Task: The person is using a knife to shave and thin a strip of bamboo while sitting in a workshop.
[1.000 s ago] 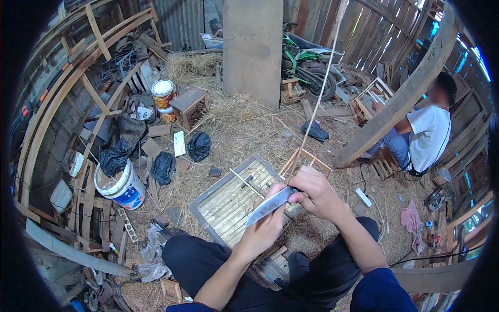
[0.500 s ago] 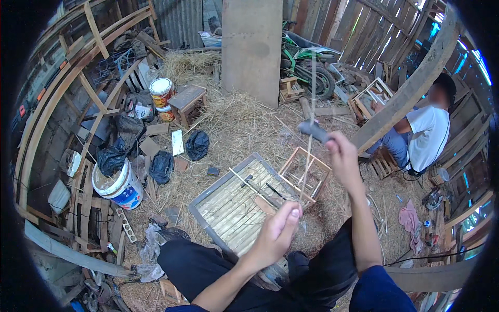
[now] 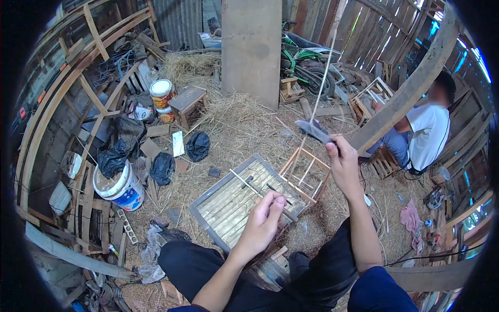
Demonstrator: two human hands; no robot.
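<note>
My left hand (image 3: pixel 264 221), low in the centre, grips the lower part of a long thin pale wooden strip (image 3: pixel 325 78), which rises away toward the upper right. My right hand (image 3: pixel 340 164), farther out and to the right, is closed on the handle of a knife (image 3: pixel 314 131); its blade lies against the strip. Below my hands is a slatted board with a grey rim (image 3: pixel 208 208), bearing thin sticks and small dark items. An open wooden frame (image 3: pixel 323 182) lies beside the board, partly behind my right arm.
Another person (image 3: pixel 427 136) sits at the right behind a slanted post (image 3: pixel 403 101). Buckets (image 3: pixel 119 187), black bags (image 3: pixel 197 145) and a stool (image 3: pixel 188 101) lie to the left. A motorbike (image 3: pixel 306 67) stands at the back beside a tall panel (image 3: pixel 251 57). Straw covers much of the floor.
One second ago both hands were together. My right hand has since moved outward and up along the strip with the knife; my left hand has shifted slightly down and left over the last half second.
</note>
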